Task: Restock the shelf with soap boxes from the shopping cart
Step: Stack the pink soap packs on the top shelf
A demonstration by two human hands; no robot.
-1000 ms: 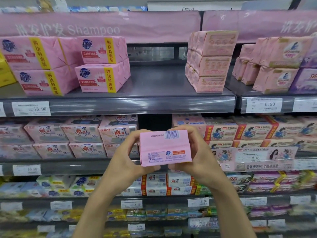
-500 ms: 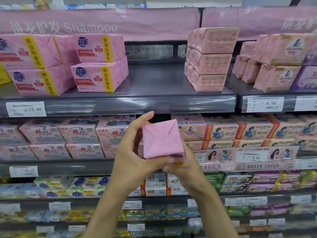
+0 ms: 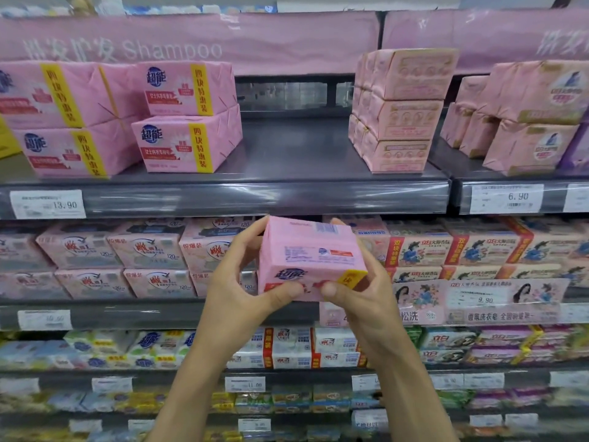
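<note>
Holding one pink soap box [image 3: 309,256] in the air just below the upper shelf [image 3: 287,161], the left hand [image 3: 236,282] and right hand [image 3: 369,295] grip its ends, thumbs pinching the front, apparently to face the label outward. Beyond: four matching packs [image 3: 185,145] in two stacks, a bare gap, three stacked peach packs [image 3: 404,110].
</note>
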